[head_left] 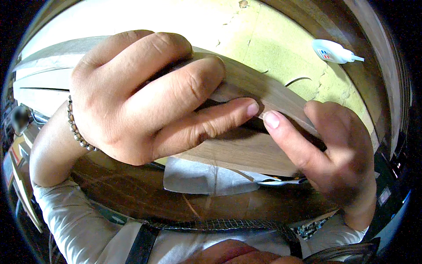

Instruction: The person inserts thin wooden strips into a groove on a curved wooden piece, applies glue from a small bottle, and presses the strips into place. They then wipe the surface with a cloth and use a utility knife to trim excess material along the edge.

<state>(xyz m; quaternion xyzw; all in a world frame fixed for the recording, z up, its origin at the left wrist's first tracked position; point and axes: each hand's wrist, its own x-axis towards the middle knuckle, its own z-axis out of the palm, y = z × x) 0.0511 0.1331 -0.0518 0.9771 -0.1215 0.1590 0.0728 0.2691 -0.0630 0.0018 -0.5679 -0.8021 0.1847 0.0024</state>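
Brown wood strip [263, 88] sits right between both hands, over the yellowish board [263, 44], its long axis slanting from far left to near right. Left hand [140, 92] is wrapped over it and covers more of it; right hand [340, 145] grasps the right end, thumb tips almost meeting at the near edge. Another wooden piece [237, 152] shows just below, then white paper [202, 176]. White squeeze bottle [333, 51] lies off upper right, well apart.
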